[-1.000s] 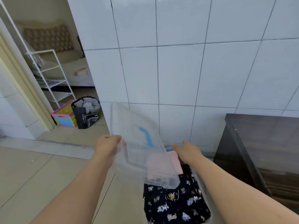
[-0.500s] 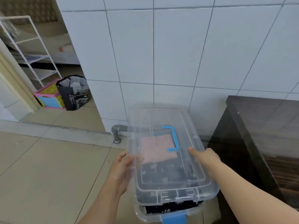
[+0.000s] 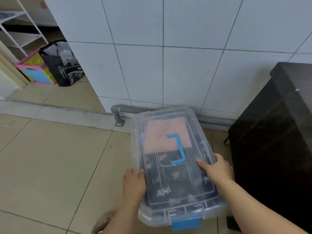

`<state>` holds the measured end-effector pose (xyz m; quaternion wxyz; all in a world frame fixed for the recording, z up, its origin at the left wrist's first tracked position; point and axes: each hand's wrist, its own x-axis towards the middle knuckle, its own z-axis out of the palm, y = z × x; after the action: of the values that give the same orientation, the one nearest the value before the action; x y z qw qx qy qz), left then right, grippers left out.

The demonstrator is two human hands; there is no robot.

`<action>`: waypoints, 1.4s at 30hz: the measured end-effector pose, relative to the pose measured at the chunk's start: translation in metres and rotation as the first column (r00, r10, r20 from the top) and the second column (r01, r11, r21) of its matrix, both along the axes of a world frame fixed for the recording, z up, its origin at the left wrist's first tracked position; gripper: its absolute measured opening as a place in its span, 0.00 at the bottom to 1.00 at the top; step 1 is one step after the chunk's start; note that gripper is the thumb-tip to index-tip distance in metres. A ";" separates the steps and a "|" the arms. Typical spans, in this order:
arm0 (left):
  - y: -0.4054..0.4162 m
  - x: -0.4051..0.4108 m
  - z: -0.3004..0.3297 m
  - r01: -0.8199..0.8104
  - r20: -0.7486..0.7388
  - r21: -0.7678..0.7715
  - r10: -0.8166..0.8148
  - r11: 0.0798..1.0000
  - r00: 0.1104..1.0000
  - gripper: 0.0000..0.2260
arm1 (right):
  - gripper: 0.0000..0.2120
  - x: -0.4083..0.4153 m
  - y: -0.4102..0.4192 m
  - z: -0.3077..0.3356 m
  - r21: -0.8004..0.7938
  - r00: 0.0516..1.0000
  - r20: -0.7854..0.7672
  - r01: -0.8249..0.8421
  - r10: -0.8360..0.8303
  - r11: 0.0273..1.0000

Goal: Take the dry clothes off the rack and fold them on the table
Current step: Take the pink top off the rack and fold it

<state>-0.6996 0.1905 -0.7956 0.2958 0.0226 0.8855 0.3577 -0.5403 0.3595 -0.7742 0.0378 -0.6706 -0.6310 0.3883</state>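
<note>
A white tiled wall [image 3: 185, 48] fills the upper part of the view, with a beige tiled floor [image 3: 50, 166] below it. At the right stands a dark wooden table [image 3: 278, 132], close beside a clear plastic box [image 3: 207, 211] that sits on the floor near the foot of the wall. The box's clear lid [image 3: 170, 154] lies flat on top, with a blue handle [image 3: 178, 148] at its middle and a blue latch [image 3: 186, 223] at the near end. Through the lid the folded clothes show inside the box: a dark garment with small animal prints [image 3: 173, 181] nearer the person and a pink cloth [image 3: 162, 134] at the far end. The left hand [image 3: 133, 183] grasps the left edge of the lid, thumb on top. The right hand [image 3: 217, 169] grasps the right edge, thumb laid over the lid. A grey pipe [image 3: 118, 114] runs along the wall's base just behind the box. Far left, through a doorway, stand a white wire shelf [image 3: 22, 36], a black bag [image 3: 62, 65] and a pink, yellow and blue crate [image 3: 36, 70].
</note>
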 end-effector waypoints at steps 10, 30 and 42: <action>0.012 0.006 -0.010 0.149 -0.103 -0.211 -0.173 0.966 0.979 0.13 | 0.30 0.008 0.010 -0.018 -0.023 0.984 0.176 -0.027 0.031 0.999; 0.057 0.014 0.003 0.580 -0.006 -0.585 -0.718 0.567 0.697 0.50 | 0.45 -0.012 0.001 -0.023 -0.015 0.762 0.393 -0.555 0.515 0.832; 0.057 0.005 0.005 0.579 -0.036 -0.530 -0.698 0.620 0.715 0.47 | 0.50 -0.004 0.004 -0.024 -0.081 0.842 0.266 -0.466 0.470 0.881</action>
<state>-0.6941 0.2478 -0.7906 0.2914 0.3063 0.9062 -0.0099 -0.5443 0.3634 -0.7979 -0.1514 -0.5444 -0.7717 0.2917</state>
